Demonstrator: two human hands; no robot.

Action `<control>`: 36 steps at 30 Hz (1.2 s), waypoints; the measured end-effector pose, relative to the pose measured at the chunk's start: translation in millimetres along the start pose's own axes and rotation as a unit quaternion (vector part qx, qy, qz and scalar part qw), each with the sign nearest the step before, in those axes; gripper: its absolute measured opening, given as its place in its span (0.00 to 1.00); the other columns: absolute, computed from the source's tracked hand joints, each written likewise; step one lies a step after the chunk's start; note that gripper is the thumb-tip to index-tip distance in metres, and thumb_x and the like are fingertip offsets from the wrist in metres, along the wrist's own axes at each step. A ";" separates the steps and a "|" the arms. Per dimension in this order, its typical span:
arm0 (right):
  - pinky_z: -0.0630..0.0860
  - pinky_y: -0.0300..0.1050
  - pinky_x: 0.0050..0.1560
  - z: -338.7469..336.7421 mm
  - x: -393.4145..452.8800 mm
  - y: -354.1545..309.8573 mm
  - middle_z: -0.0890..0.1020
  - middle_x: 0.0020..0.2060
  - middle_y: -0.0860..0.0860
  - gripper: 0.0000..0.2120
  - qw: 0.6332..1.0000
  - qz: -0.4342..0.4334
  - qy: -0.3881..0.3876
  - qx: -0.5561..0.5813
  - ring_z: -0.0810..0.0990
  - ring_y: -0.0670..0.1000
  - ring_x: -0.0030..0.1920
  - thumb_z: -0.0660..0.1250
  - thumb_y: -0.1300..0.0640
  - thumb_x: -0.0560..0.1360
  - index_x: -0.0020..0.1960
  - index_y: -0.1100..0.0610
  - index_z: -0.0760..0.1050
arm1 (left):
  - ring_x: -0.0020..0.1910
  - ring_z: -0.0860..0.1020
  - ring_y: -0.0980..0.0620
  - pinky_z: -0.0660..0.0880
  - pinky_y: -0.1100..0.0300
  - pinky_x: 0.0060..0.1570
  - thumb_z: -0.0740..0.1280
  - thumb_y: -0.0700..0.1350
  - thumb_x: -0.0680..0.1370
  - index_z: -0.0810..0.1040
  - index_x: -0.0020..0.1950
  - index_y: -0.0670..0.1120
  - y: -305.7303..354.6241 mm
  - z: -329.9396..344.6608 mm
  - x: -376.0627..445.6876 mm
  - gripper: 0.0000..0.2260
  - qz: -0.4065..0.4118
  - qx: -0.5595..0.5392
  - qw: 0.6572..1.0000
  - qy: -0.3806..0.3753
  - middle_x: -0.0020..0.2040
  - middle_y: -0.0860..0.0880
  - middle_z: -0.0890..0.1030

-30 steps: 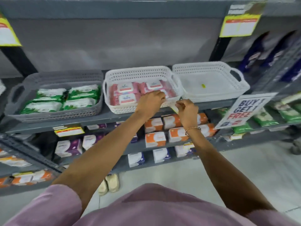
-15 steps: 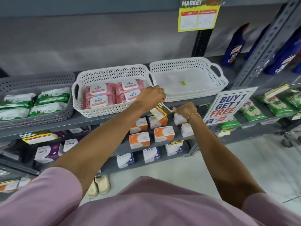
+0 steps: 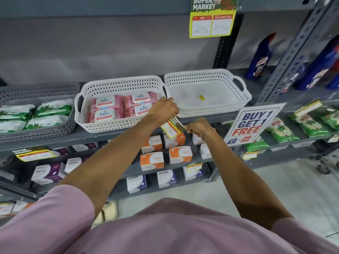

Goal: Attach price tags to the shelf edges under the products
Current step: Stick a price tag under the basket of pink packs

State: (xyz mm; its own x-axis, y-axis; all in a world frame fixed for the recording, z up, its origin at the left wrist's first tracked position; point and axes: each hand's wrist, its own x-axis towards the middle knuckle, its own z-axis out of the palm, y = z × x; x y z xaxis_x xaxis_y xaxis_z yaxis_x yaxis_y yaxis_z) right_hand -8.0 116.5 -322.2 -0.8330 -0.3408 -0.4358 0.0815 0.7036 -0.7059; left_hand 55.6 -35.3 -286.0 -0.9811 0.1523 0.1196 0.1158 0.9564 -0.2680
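Note:
A yellow and green price tag (image 3: 173,127) hangs tilted at the grey shelf edge (image 3: 113,135), between the two white baskets. My left hand (image 3: 163,108) pinches its top corner against the shelf edge. My right hand (image 3: 198,127), with a thin bracelet on the wrist, grips the tag's right edge. Right above sits the white basket (image 3: 110,125) with pink Kara wipe packs (image 3: 110,107). A second white basket (image 3: 207,110) to the right holds only a small yellow sticker.
A grey basket (image 3: 36,132) of green wipe packs stands at the left, with a tag (image 3: 34,154) under it. A "Buy 1 Get 1 Free" sign (image 3: 251,123) hangs at the right. Another tag (image 3: 211,19) hangs from the top shelf. Orange boxes (image 3: 152,159) fill the lower shelf.
The view has shifted right and closer. The tag, hidden between my hands a second ago, now shows below my left hand, with my right hand holding its right edge.

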 end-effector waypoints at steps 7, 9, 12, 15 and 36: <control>0.63 0.38 0.26 -21.4 -8.0 -4.6 0.73 0.25 0.54 0.19 0.994 -0.056 -0.010 -0.095 0.68 0.48 0.24 0.70 0.60 0.72 0.25 0.58 0.67 | 0.53 0.73 0.44 0.68 0.54 0.52 0.61 0.37 0.77 0.78 0.60 0.52 4.6 5.2 2.4 0.16 0.002 0.014 1.000 -0.018 0.52 0.45 0.80; 0.63 0.38 0.25 -28.9 -7.0 -6.2 0.70 0.23 0.52 0.20 0.989 -0.071 -0.006 -0.128 0.67 0.48 0.24 0.70 0.60 0.71 0.25 0.58 0.65 | 0.54 0.73 0.46 0.66 0.54 0.52 0.62 0.38 0.77 0.79 0.57 0.52 7.3 5.0 2.0 0.14 0.015 0.047 0.998 -0.026 0.51 0.47 0.81; 0.69 0.39 0.31 -35.7 -3.9 -8.1 0.75 0.27 0.54 0.10 0.984 -0.091 0.017 -0.151 0.73 0.51 0.31 0.72 0.59 0.70 0.32 0.62 0.77 | 0.53 0.74 0.46 0.66 0.53 0.52 0.63 0.40 0.77 0.81 0.52 0.50 9.2 2.8 0.2 0.10 -0.002 0.039 0.999 -0.026 0.49 0.47 0.82; 0.71 0.41 0.34 -37.9 -2.8 -9.0 0.76 0.27 0.54 0.14 0.979 -0.107 0.045 -0.167 0.75 0.53 0.33 0.73 0.57 0.70 0.30 0.62 0.75 | 0.53 0.74 0.46 0.66 0.52 0.52 0.63 0.40 0.77 0.81 0.53 0.49 10.9 -1.2 -1.5 0.10 -0.001 0.032 0.999 -0.021 0.51 0.48 0.82; 0.75 0.44 0.53 54.9 -5.8 -10.8 0.81 0.47 0.60 0.06 0.919 -0.345 -0.003 -0.191 0.80 0.56 0.48 0.64 0.68 0.75 0.43 0.67 0.80 | 0.48 0.81 0.49 0.77 0.57 0.51 0.64 0.37 0.77 0.78 0.51 0.42 -11.5 47.9 -114.9 0.05 -0.277 -0.333 0.899 0.054 0.49 0.45 0.83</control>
State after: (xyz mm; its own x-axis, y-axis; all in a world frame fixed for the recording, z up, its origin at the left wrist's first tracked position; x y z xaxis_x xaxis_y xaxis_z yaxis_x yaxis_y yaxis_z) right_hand 25.9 76.6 -342.6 -0.6116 -0.7903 0.0381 -0.6634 0.4859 -0.5690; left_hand 159.6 -75.7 -342.4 -0.9001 -0.4055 0.1592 -0.2846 0.8240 0.4899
